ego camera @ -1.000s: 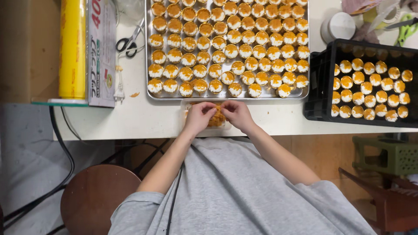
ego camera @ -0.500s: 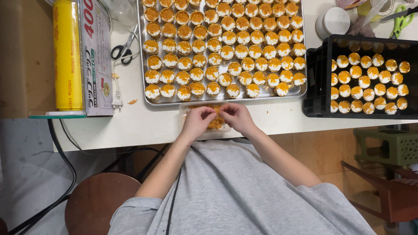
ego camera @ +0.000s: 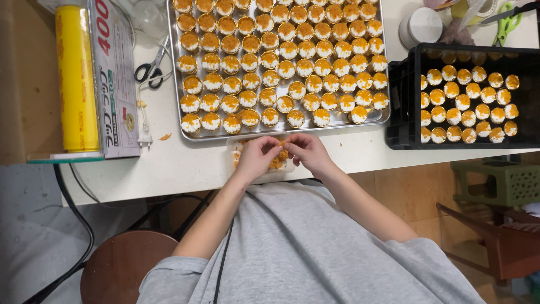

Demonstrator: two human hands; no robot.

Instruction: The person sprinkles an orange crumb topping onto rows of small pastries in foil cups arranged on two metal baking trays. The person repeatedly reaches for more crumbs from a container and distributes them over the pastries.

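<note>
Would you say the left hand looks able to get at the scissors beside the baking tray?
Probably yes: the scissors lie uncovered left of the tray, with bare table between them and the left hand.

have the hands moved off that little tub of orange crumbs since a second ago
No. Both the left hand and right hand stay over the tub, just below the baking tray.

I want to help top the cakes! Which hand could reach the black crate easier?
Probably the right hand: it sits on the side of the black crate. The left hand is farther off, over the small container of orange crumbs.
</note>
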